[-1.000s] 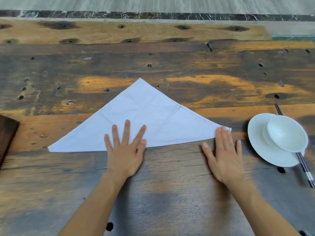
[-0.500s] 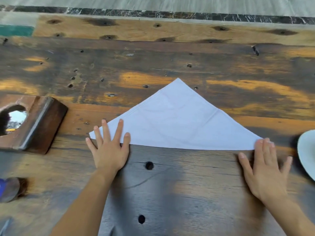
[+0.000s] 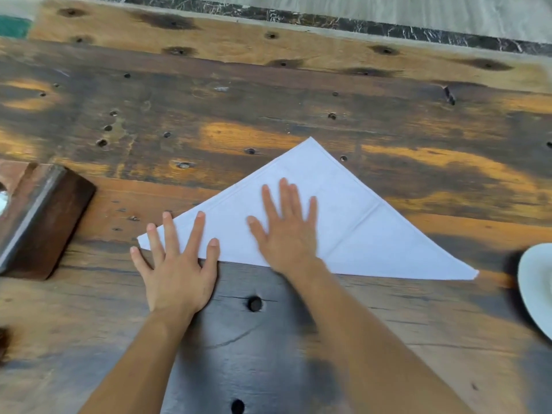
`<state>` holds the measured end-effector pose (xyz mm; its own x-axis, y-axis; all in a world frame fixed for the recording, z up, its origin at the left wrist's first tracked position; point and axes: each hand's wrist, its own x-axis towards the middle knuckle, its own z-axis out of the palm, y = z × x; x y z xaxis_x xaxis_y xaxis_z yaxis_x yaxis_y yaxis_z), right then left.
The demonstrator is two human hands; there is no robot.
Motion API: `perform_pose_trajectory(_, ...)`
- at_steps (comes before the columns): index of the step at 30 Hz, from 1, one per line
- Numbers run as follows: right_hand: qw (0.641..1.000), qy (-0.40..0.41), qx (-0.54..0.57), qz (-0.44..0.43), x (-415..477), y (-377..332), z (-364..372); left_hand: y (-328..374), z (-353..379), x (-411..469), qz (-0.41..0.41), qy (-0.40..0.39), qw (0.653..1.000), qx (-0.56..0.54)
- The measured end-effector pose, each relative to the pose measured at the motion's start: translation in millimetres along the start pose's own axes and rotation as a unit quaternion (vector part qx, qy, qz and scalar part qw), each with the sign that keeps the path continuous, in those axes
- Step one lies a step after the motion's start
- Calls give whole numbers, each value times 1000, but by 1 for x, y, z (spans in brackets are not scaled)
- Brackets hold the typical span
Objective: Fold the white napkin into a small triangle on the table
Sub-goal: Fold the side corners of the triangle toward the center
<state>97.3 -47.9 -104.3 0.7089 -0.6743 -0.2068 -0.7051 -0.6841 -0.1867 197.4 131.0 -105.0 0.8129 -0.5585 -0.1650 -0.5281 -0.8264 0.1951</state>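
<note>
The white napkin point(image 3: 358, 228) lies flat on the wooden table point(image 3: 268, 100) as a large triangle, apex pointing away from me and long folded edge nearest me. My left hand point(image 3: 176, 264) rests flat with spread fingers over the napkin's left corner. My right hand point(image 3: 286, 228) presses flat on the cloth just left of its middle, fingers apart. A faint crease runs down the right half. The right corner lies free near the plate.
A dark wooden block point(image 3: 44, 222) sits at the left edge. A white plate point(image 3: 537, 288) shows partly at the right edge. The table surface has several dark holes, one point(image 3: 254, 303) between my wrists.
My right hand has left the napkin's right corner and moved left onto the cloth's middle. My left hand stays at the left corner. The view has shifted slightly.
</note>
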Motion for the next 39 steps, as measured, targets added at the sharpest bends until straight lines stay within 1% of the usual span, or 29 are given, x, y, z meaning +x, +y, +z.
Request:
perform_pose_trajectory(3, 997, 32, -17, 71, -21, 78, -5, 1, -1, -1, -3, -4, 1000, 4)
perform_pose_trajectory(6, 988, 36, -9, 152, -51, 149, -13, 1, -2, -1, -10, -9, 1000, 4)
perform_pose_trajectory(10, 974, 51, -5, 219, -83, 207, -23, 1, -2, -1, -8, -7, 1000, 4)
perform_pose_trajectory(13, 969, 54, -6, 239, -89, 216, -25, 0, 0, 0, -10, -3, 1000, 4)
perform_pose_trajectory(23, 968, 62, -5, 241, -88, 214, -24, 2, -5, -1, -16, -7, 1000, 13)
perform_pose_trajectory(27, 968, 58, -3, 244, -87, 214, -25, 4, -6, -2, -9, -21, 1000, 16)
perform_pose_trajectory(29, 968, 55, -4, 247, -87, 214, -25, 6, -8, -5, 1, -11, 1000, 4)
perform_pose_trajectory(31, 966, 56, -6, 251, -87, 214, -24, 10, -8, -10, 37, 41, 998, -1)
perform_pose_trajectory(33, 967, 55, -4, 250, -87, 214, -23, 26, -8, -19, 103, 101, 990, -6)
perform_pose_trajectory(35, 967, 53, 0, 250, -87, 214, -23, 59, -6, -30, 180, 122, 976, -27)
perform_pose_trajectory(37, 968, 49, 5, 248, -87, 214, -24, 102, -4, -40, 246, 84, 965, -42)
perform_pose_trajectory(39, 967, 45, 16, 251, -88, 214, -25, 144, 0, -48, 276, 9, 960, -36)
